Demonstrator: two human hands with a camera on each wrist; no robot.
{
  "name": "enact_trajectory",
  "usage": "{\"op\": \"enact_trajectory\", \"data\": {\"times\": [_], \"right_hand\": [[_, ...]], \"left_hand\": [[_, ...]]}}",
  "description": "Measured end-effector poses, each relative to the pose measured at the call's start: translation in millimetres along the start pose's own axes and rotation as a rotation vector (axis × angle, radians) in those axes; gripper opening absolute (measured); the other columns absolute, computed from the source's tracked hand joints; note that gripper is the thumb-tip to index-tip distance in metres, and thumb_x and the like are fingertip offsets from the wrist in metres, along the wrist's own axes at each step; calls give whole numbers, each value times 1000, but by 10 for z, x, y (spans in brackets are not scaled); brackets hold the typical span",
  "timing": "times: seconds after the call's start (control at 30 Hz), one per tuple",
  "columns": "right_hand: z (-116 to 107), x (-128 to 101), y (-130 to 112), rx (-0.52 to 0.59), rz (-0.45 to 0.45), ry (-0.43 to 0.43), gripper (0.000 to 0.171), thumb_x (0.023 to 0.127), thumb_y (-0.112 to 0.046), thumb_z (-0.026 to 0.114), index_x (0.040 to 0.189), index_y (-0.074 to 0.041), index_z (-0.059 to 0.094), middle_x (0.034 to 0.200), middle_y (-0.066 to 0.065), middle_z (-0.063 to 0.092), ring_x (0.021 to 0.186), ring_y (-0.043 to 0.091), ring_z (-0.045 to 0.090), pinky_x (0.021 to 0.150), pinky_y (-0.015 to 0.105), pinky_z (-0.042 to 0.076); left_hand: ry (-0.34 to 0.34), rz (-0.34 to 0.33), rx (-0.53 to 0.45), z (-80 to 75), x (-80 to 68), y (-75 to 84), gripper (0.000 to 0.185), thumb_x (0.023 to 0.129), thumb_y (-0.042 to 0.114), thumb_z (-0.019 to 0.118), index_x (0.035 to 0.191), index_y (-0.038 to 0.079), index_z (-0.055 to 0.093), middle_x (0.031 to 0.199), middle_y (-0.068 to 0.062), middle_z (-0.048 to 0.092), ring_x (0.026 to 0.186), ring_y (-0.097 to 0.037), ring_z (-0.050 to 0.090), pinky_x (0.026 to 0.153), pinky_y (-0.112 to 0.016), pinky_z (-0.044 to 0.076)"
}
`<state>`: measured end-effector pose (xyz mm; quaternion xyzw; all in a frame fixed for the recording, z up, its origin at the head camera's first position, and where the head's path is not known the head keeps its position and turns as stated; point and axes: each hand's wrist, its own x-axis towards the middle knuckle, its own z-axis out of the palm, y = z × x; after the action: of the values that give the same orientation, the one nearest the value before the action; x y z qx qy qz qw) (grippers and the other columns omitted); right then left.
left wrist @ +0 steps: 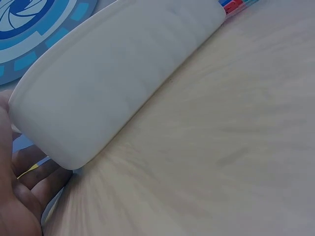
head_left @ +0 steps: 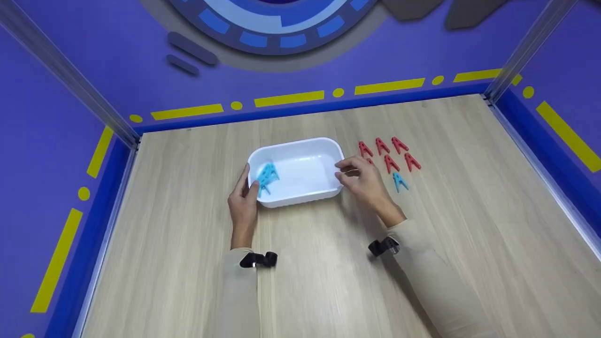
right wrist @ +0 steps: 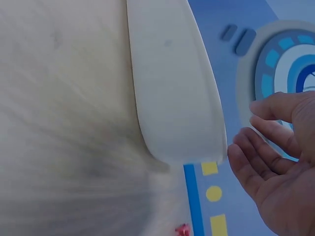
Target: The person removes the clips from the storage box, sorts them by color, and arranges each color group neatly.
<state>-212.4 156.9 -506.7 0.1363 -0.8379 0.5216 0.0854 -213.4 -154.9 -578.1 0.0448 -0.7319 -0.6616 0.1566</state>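
Observation:
In the head view a white plastic tub [head_left: 305, 199] stands on the table with several light-blue clothespins [head_left: 268, 174] heaped at its left end. My left hand [head_left: 244, 202] grips that end, thumb over the rim and fingers along the outer wall; the left wrist view shows the fingers [left wrist: 47, 179] beside the tub's corner. At the opposite end, my right hand [head_left: 364, 180] is by the rim, fingers loosely bent and nothing between them. In the right wrist view its fingertips [right wrist: 236, 152] are right beside the tub's wall [right wrist: 179, 98].
Several red clothespins [head_left: 391, 163] lie in rows right of the tub, one partly hidden behind my right hand. A single blue clothespin [head_left: 399, 181] lies just in front of them. Blue-purple panels [head_left: 300, 70] enclose the wooden table [head_left: 319, 272] at the back and sides.

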Motion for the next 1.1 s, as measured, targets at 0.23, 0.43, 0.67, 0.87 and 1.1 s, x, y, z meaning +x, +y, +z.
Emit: {"op": "enact_trajectory", "data": {"times": [0.23, 0.43, 0.67, 0.87, 1.1], "right_hand": [[233, 138, -59, 9, -77, -123, 21, 98, -1, 75, 117, 6, 71, 116, 23, 69, 109, 36, 70, 98, 45, 60], [429, 277, -85, 47, -114, -224, 23, 96, 2, 75, 118, 9, 70, 116, 28, 68, 109, 41, 70, 97, 48, 61], [637, 459, -164, -19, -120, -326, 25, 97, -1, 76, 120, 6, 72, 119, 21, 70, 110, 33, 70, 99, 41, 60], [841, 611, -199, -3, -149, -385, 25, 95, 3, 76, 119, 9, 71, 118, 23, 70, 110, 35, 70, 99, 43, 60], [1031, 701, -161, 54, -162, -375, 23, 93, 6, 77, 115, 11, 72, 113, 20, 70, 106, 34, 71, 95, 39, 62]], "left_hand": [[2, 10, -8, -6, 3, -12, 51, 106, 13, 63, 156, 14, 54, 164, -11, 45, 153, -21, 39, 124, -26, 32], [6, 6, -32, 1, 16, -18, 51, 106, 12, 64, 156, 14, 55, 164, -10, 46, 153, -21, 38, 124, -27, 32], [6, -7, -28, -2, 28, -27, 51, 106, 12, 64, 156, 14, 55, 164, -10, 45, 153, -20, 38, 124, -26, 31], [8, -5, -2, -3, 18, -20, 51, 106, 12, 64, 156, 14, 55, 163, -5, 47, 153, -19, 38, 125, -28, 32], [22, -12, 23, 4, 12, -15, 51, 105, 14, 65, 155, 14, 57, 160, -5, 50, 150, -22, 43, 124, -34, 36]]}}
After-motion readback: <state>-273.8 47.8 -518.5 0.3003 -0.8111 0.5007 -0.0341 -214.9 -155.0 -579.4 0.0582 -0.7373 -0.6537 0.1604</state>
